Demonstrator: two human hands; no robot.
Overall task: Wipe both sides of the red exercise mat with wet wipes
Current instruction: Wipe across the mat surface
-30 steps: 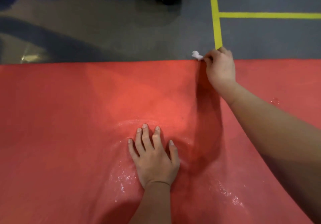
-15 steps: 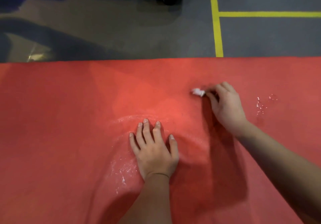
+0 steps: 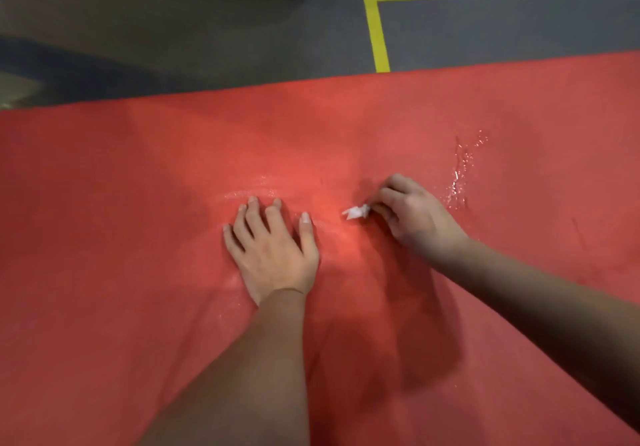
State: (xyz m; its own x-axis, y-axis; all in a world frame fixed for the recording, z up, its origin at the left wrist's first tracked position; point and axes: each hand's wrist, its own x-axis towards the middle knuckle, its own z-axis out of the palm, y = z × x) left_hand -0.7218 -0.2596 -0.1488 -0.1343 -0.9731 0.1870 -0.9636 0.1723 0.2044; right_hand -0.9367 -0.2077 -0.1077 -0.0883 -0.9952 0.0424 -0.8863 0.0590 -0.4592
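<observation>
Mat [image 3: 138, 203], red, lies flat on the floor [image 3: 173, 30]: thin, limp, slick where wet. Your left hand [image 3: 272, 248] presses it, fingers spread; your right hand [image 3: 415, 217] pinches a small wet wipe [image 3: 356, 211]. Lift by the far edge to flip.

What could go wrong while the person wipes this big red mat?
The left hand presses flat on the red exercise mat beside shiny wet streaks, so it might slip. The small crumpled white wipe pinched in the right hand covers little surface, so patches could get missed.
</observation>
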